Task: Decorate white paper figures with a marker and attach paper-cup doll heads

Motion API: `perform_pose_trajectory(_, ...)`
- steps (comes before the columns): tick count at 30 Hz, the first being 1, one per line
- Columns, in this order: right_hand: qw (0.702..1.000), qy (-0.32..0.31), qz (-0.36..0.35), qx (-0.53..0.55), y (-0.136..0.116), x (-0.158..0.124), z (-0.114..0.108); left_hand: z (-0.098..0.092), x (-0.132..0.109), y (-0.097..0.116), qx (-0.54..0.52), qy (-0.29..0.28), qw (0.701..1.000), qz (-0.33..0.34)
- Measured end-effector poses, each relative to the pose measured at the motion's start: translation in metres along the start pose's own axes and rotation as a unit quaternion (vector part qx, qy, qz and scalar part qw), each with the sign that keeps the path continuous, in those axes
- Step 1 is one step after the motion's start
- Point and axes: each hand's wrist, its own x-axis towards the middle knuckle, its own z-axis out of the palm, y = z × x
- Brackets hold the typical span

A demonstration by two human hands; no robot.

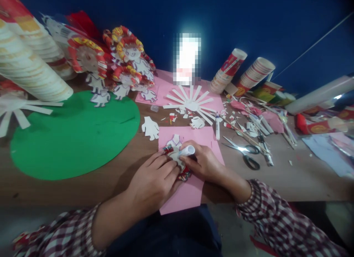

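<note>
"Talk me through it: what are your hands up to?"

"My left hand (153, 181) is laid out across a paper figure (173, 153), fingers stretched, not curled into a fist. My right hand (206, 161) has a white pen (188, 151) pinched between thumb and fingers, right beside those left fingertips!"

"And why that flat left hand?"

"To stop the figure sliding, I'd say. It lies under my left fingers, on a pink sheet (179, 198), which probably serves as a work pad. The scissors (245, 150) rest off to the right of my right hand, likely parked there to be out of the way yet in reach."

"Which way does it all point?"

"The figure's long axis runs away from me: the collar sits just beyond my fingertips, the red ruffle between my hands at the near end. So it looks upside down to me. And the pen? Working end down to the left, onto the figure; back end tipped up to the right, towards me. Whether the tip touches paper, I can't tell."

"Anything beyond?"

"A white cut-out (151, 127), just past my left hand!"
</note>
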Motion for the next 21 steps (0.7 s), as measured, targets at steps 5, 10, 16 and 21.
perform_pose_trajectory(5, 1.0, -0.014, 0.003, 0.006, 0.0, -0.001, 0.001, -0.001, 0.002, 0.0, -0.004, 0.001, 1.0, 0.0)
perform_pose_trajectory(10, 0.991, 0.113, -0.024, 0.072, 0.002, -0.001, -0.001, -0.004, 0.003, -0.001, -0.02, 0.006, 1.0, -0.003)
perform_pose_trajectory(16, 0.976, 0.211, 0.035, 0.045, 0.023, -0.008, -0.028, -0.005, 0.001, 0.0, -0.028, 0.016, 0.999, -0.001)
perform_pose_trajectory(21, 0.971, 0.217, 0.089, 0.038, 0.027, -0.018, -0.044, -0.006, 0.0, 0.0, -0.007, 0.029, 1.0, 0.001)
